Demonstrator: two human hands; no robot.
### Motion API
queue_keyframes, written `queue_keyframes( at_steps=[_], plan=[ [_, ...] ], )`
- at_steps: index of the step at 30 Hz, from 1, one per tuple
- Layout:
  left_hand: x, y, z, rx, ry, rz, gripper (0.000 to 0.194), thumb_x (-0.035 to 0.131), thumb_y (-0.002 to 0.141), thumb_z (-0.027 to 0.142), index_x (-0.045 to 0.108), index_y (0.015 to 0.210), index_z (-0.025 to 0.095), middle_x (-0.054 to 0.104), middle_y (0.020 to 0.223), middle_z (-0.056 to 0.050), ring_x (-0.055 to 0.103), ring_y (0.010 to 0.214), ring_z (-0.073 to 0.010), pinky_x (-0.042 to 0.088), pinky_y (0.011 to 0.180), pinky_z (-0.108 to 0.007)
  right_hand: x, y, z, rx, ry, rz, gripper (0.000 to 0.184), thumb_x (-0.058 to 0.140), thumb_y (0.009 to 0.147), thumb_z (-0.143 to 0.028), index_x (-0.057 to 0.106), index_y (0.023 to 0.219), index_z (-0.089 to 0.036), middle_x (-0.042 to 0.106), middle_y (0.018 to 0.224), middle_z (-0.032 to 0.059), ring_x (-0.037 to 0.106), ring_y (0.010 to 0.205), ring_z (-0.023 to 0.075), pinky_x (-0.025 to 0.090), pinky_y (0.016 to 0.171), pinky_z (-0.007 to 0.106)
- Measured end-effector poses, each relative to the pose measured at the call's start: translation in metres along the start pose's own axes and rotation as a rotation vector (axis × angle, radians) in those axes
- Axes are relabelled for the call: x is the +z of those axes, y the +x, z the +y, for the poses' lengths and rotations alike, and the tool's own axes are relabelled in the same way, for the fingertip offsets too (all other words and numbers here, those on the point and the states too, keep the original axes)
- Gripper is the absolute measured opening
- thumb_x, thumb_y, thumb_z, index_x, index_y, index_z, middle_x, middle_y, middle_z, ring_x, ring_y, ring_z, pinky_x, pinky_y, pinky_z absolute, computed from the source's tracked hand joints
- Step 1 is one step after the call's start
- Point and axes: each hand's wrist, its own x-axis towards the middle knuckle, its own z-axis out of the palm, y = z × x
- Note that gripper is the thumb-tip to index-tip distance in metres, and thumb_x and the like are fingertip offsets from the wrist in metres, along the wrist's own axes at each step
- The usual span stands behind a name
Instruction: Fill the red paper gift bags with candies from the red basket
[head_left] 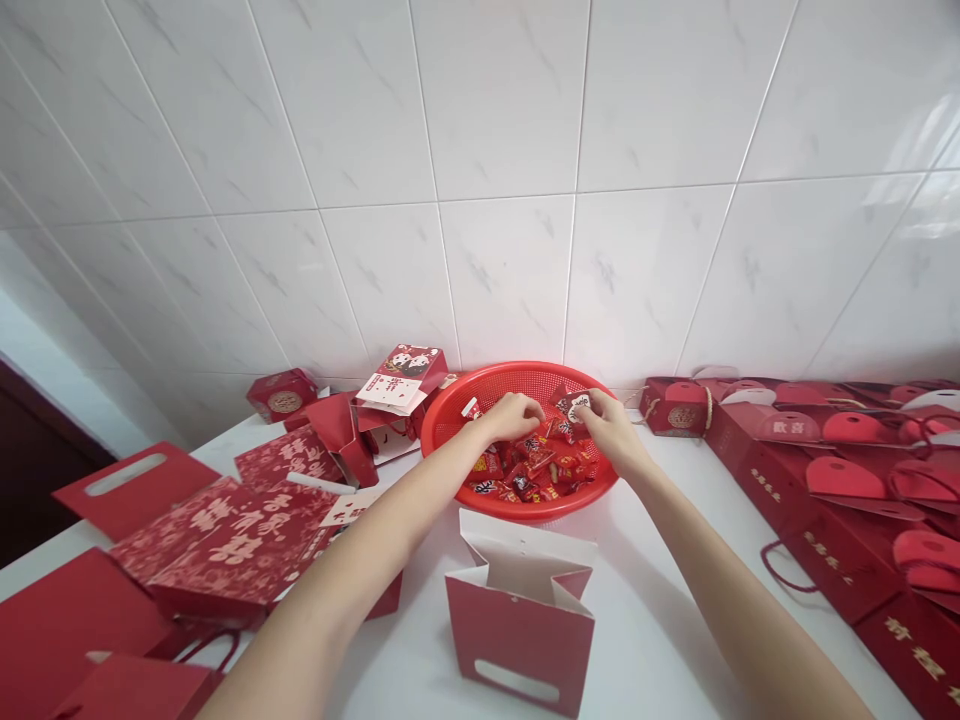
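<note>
A red plastic colander (442,420) full of small wrapped candies (536,460) stands against the wall. Over its right side, my right hand (609,428) pinches a dark red candy packet (568,402) with a white label. My left hand (511,416) reaches over the middle of the colander, its fingers curled down near the candies. Whatever may be between those fingertips is hidden. In front of the colander, a red paper gift box (520,630) stands upright with its top unfolded and a handle slot in its front panel.
Several red gift boxes (780,500) with cord handles are packed in rows on the right. To the left lie red printed boxes (247,530), some open, with a panda-printed box (401,380) behind. A tiled wall (510,280) bounds the white tabletop (652,620).
</note>
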Motion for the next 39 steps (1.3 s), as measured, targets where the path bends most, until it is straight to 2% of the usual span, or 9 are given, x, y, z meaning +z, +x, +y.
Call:
queue_keyframes(
  at_steps=[4, 8, 11, 14, 17, 21, 27, 34, 39],
  plan=[
    [0.01, -0.002, 0.008, 0.108, 0.106, -0.131, 0.031, 0.063, 0.08, 0.017, 0.078, 0.106, 0.024, 0.077, 0.107, -0.003, 0.071, 0.099, -0.0229, 0.051, 0.092, -0.029, 0.0, -0.001, -0.004, 0.018, 0.035, 0.049, 0.02, 0.054, 0.077, -0.042, 0.054, 0.076, -0.022, 0.058, 0.072, -0.0001, 0.059, 0.07, 0.0191, 0.05, 0.066, 0.032],
    [0.019, -0.005, 0.023, 0.211, 0.175, -0.227, 0.04, 0.07, 0.083, 0.029, 0.072, 0.123, 0.024, 0.066, 0.132, -0.01, 0.065, 0.117, -0.0301, 0.05, 0.099, -0.036, -0.001, -0.002, -0.009, 0.036, 0.084, 0.092, 0.024, 0.054, 0.075, -0.045, 0.055, 0.076, -0.021, 0.058, 0.072, 0.0005, 0.059, 0.072, 0.0194, 0.05, 0.07, 0.034],
    [0.024, -0.007, 0.03, 0.261, 0.2, -0.272, 0.048, 0.072, 0.083, 0.035, 0.068, 0.129, 0.022, 0.06, 0.14, -0.015, 0.061, 0.123, -0.0338, 0.047, 0.104, -0.042, -0.002, -0.002, -0.009, 0.037, 0.1, 0.099, 0.026, 0.056, 0.075, -0.047, 0.056, 0.078, -0.021, 0.059, 0.073, 0.0008, 0.059, 0.071, 0.0193, 0.05, 0.07, 0.034],
    [0.026, -0.009, 0.033, 0.276, 0.24, -0.309, 0.064, 0.076, 0.079, 0.039, 0.061, 0.138, 0.019, 0.054, 0.147, -0.018, 0.057, 0.128, -0.038, 0.045, 0.106, -0.046, -0.002, -0.002, -0.009, 0.039, 0.113, 0.111, 0.027, 0.058, 0.075, -0.048, 0.056, 0.079, -0.021, 0.059, 0.073, 0.001, 0.06, 0.071, 0.0194, 0.05, 0.072, 0.036],
    [0.028, -0.01, 0.034, 0.298, 0.288, -0.368, 0.068, 0.077, 0.079, 0.04, 0.057, 0.141, 0.021, 0.05, 0.151, -0.018, 0.055, 0.131, -0.0378, 0.045, 0.106, -0.046, -0.002, -0.002, -0.009, 0.04, 0.119, 0.119, 0.028, 0.058, 0.075, -0.048, 0.055, 0.077, -0.021, 0.058, 0.072, 0.0001, 0.059, 0.07, 0.0185, 0.05, 0.071, 0.035],
    [0.03, -0.011, 0.037, 0.339, 0.317, -0.385, 0.053, 0.076, 0.081, 0.033, 0.064, 0.132, 0.026, 0.062, 0.137, -0.012, 0.064, 0.118, -0.032, 0.05, 0.096, -0.038, -0.001, -0.003, -0.011, 0.045, 0.137, 0.112, 0.027, 0.059, 0.074, -0.048, 0.054, 0.078, -0.021, 0.056, 0.071, -0.0013, 0.057, 0.067, 0.0168, 0.049, 0.068, 0.033],
    [0.027, -0.012, 0.039, 0.338, 0.333, -0.389, 0.027, 0.07, 0.084, 0.023, 0.072, 0.111, 0.023, 0.071, 0.116, -0.007, 0.068, 0.101, -0.0256, 0.051, 0.079, -0.029, 0.001, -0.003, -0.012, 0.061, 0.133, 0.104, 0.024, 0.056, 0.073, -0.044, 0.054, 0.08, -0.021, 0.056, 0.071, -0.0012, 0.058, 0.066, 0.0175, 0.05, 0.069, 0.035],
    [0.024, -0.005, 0.035, 0.273, 0.227, -0.297, 0.021, 0.058, 0.083, 0.01, 0.072, 0.097, 0.017, 0.075, 0.094, -0.006, 0.068, 0.081, -0.0215, 0.049, 0.071, -0.027, 0.0, -0.004, -0.015, 0.063, 0.108, 0.104, 0.028, 0.052, 0.071, -0.045, 0.057, 0.083, -0.021, 0.055, 0.072, -0.0001, 0.059, 0.07, 0.0194, 0.05, 0.069, 0.036],
    [0.02, -0.002, 0.03, 0.219, 0.156, -0.164, 0.028, 0.05, 0.085, 0.007, 0.072, 0.1, 0.015, 0.076, 0.099, -0.009, 0.07, 0.088, -0.0233, 0.052, 0.081, -0.03, 0.001, -0.006, -0.017, 0.055, 0.155, 0.095, 0.03, 0.055, 0.07, -0.046, 0.059, 0.085, -0.02, 0.056, 0.073, 0.0006, 0.057, 0.071, 0.0189, 0.052, 0.065, 0.033]
  ],
)
